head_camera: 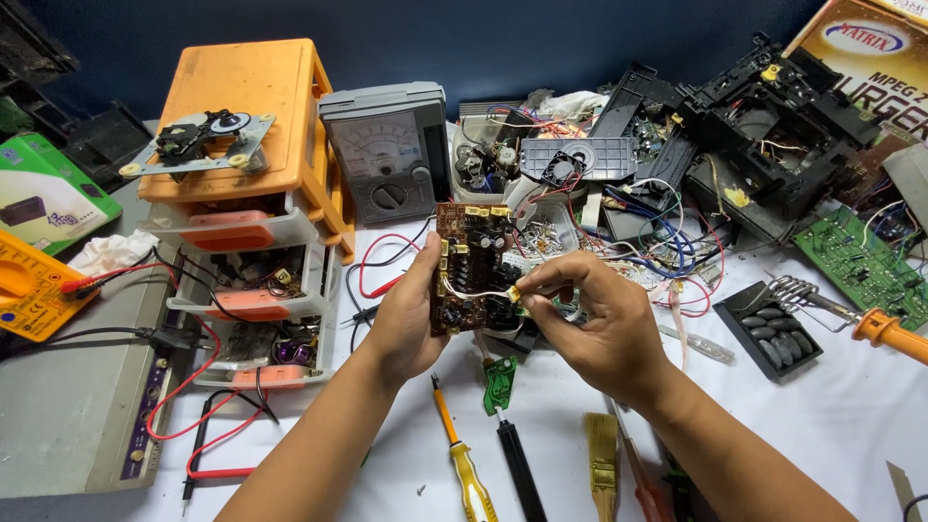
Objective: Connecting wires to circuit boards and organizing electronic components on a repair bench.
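L hand [411,314] was clamped on the edge of a brown circuit board [471,266] held upright above the white bench, R hand [590,324] pinching a small yellow connector [514,293] on its white wire; best pulled straight w/ board kept steady, I'd judge.

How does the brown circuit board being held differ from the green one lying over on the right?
The brown circuit board is held upright in the left hand, while the green circuit board lies flat on the white table. The brown one carries tall yellow and black parts; the green one looks flatter. The right hand pinches a small yellow connector on a white wire from the brown board; nobody touches the green one. Both are bare electronics boards.
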